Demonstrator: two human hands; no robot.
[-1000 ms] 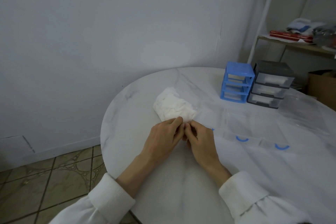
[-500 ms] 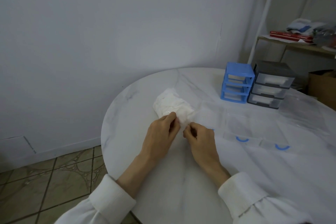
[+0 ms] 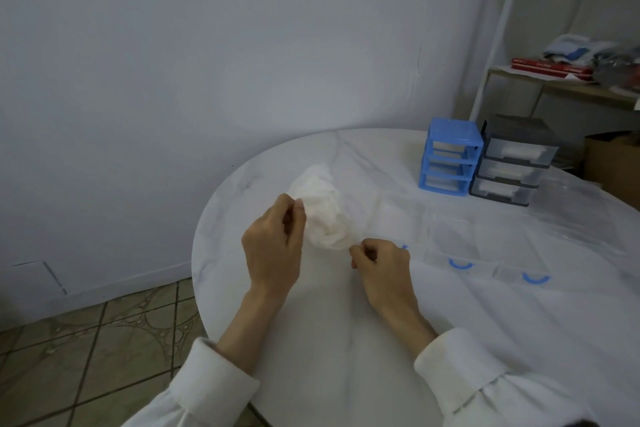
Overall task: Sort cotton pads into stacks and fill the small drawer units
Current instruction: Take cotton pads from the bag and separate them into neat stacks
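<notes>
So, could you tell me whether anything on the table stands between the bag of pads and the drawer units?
Nothing solid shows. Both hands pinch the bag of pads; between it and the blue unit and grey unit lies only the table, with clear trays nearer the person.

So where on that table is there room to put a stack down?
Bare marble lies between the sleeves near the table edge, and behind the cotton bag toward the blue drawer unit. The right side is crowded with clear drawers.
</notes>
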